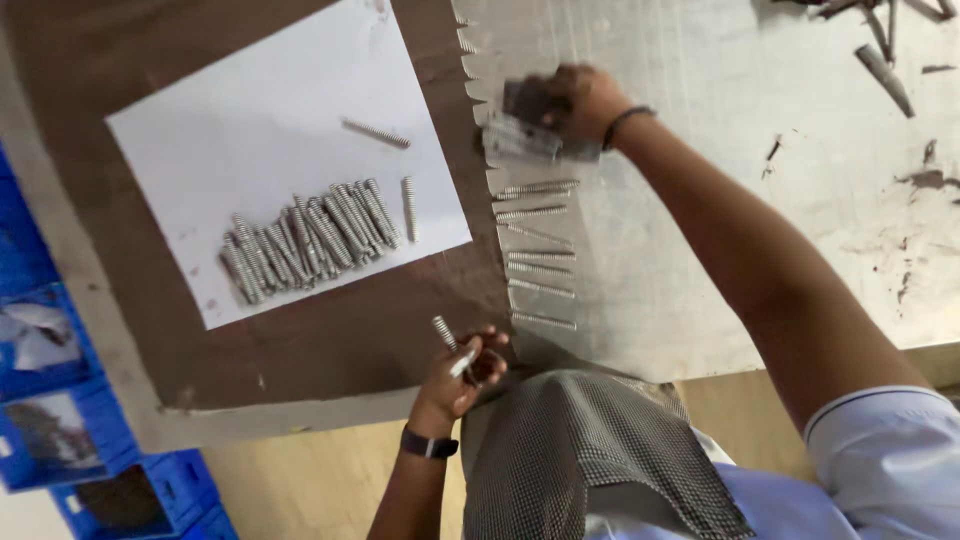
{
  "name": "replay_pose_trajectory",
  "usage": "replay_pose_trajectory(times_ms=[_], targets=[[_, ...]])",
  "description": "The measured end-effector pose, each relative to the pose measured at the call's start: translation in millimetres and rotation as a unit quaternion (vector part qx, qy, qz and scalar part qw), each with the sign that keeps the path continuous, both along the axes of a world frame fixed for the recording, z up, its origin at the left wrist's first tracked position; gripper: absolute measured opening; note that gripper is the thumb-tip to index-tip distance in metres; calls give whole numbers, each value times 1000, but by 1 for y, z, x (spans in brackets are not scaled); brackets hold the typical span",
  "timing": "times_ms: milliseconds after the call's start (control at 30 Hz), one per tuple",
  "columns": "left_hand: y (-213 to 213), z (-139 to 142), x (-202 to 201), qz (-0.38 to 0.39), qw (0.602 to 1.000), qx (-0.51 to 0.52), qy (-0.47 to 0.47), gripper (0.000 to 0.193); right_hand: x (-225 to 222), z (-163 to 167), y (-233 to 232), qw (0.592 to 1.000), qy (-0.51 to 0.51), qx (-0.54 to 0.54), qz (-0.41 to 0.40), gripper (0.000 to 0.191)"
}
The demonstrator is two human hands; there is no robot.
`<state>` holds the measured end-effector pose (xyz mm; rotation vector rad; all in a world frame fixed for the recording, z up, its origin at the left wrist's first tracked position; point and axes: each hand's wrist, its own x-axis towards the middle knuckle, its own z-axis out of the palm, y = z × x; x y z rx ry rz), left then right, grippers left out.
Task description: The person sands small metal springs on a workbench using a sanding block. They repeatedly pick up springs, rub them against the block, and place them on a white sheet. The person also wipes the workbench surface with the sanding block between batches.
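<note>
The left hand (462, 372), a dark watch at its wrist, is curled around a small metal spring (446, 335) near the front edge of the desk (330, 340), the spring sticking up out of the fingers. The right hand (575, 103) reaches far forward, palm down, fingers clasped over a flat grey metal piece (518, 140) that lies on the pale metal sheet (720, 200).

Between the two hands a row of springs (537, 255) lies side by side along the toothed edge of that sheet. To the left, a white sheet of paper (250, 110) rests on the brown desk, carrying a tight heap of springs (310, 235), with one upright spring (408, 208) just beside it and a lone spring (376, 133) farther up. Blue crates (40, 350) stand at the far left. Dark scraps (885, 75) lie at the top right.
</note>
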<state>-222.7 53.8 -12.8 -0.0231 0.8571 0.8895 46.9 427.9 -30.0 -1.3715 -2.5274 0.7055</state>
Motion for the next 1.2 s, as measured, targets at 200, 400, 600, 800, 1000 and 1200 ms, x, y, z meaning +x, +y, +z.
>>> replay_pose_trajectory(times_ms=[200,400,600,800,1000,1200], targets=[[-12,-14,48,-47,981,-88,164,42,11,16,-85,998,18,-31,59,61],[-9,-6,93,99,980,-61,163,41,18,34,-157,995,60,-46,70,60],[8,7,116,149,966,-99,185,40,15,58,-222,996,6,-58,66,62],[10,-3,110,133,969,-90,189,31,13,61,-269,982,147,-113,-34,57],[21,-2,68,196,967,86,138,28,-27,83,-282,980,171,-30,-97,56],[31,1,-36,234,913,158,293,44,-149,120,-288,989,129,-51,-56,33]])
